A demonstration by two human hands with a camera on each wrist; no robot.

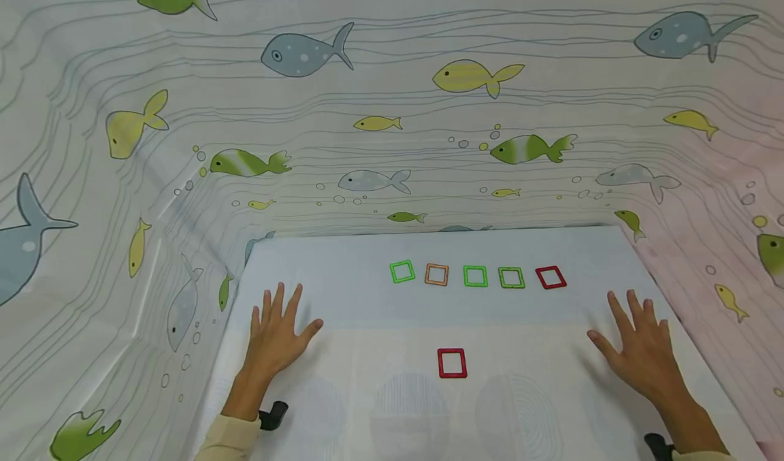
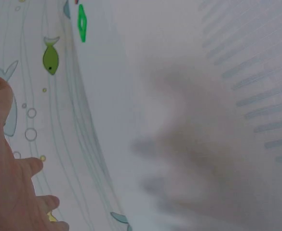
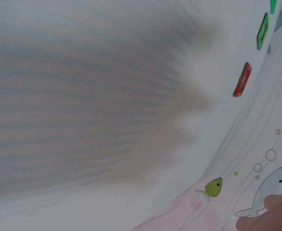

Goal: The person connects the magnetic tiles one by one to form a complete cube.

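A red hollow square (image 1: 452, 350) sits by itself near the middle of the table. Behind it runs a row of similar small frames: a bright green square (image 1: 405, 280), an orange square (image 1: 436, 284), two more green squares (image 1: 476, 285) and, at the right end, another red square (image 1: 554, 286). My left hand (image 1: 272, 338) is spread over the table's left side, its fingers straight and holding nothing. On the right side my right hand (image 1: 646, 352), likewise spread and bare, is nearest to the row's red square. Both wrist views show the hands only partly, at the frame edge.
The white table (image 1: 343, 270) has pale round patterns toward its front. Around its back and sides hangs a light cloth (image 1: 398, 148) printed with fish and wavy lines. Black wrist devices (image 1: 273, 415) show below both hands. Soft hand shadows fall on the table.
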